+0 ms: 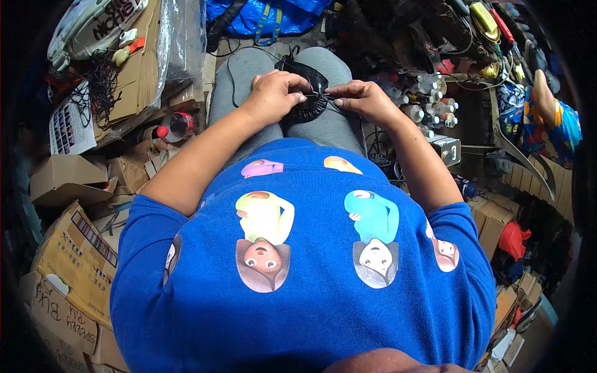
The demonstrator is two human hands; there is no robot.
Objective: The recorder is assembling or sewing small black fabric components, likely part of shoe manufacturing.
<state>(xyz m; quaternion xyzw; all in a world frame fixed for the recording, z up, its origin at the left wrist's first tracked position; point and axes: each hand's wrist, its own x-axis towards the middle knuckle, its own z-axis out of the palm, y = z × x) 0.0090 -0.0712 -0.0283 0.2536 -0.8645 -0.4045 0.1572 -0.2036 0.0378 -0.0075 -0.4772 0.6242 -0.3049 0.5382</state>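
Note:
On my lap, between my knees, sits a black, glossy item (309, 112) with a ribbed rounded edge, somewhat like a shoe; its exact kind I cannot make out. My left hand (273, 93) is closed at its left side, thumb and bent forefinger close together on it. Across from it, my right hand (367, 101) pinches a thin pale strand or needle (324, 94) that spans the top of the black item. A dark cord (232, 81) loops over my left thigh.
A red-capped plastic bottle (176, 127) and cardboard boxes (68, 180) crowd the left. On the right stand several clear bottles (435, 102) and a small box (446, 149). A blue bag (292, 18) lies beyond my knees. Another person's bent limb (543, 93) shows at far right.

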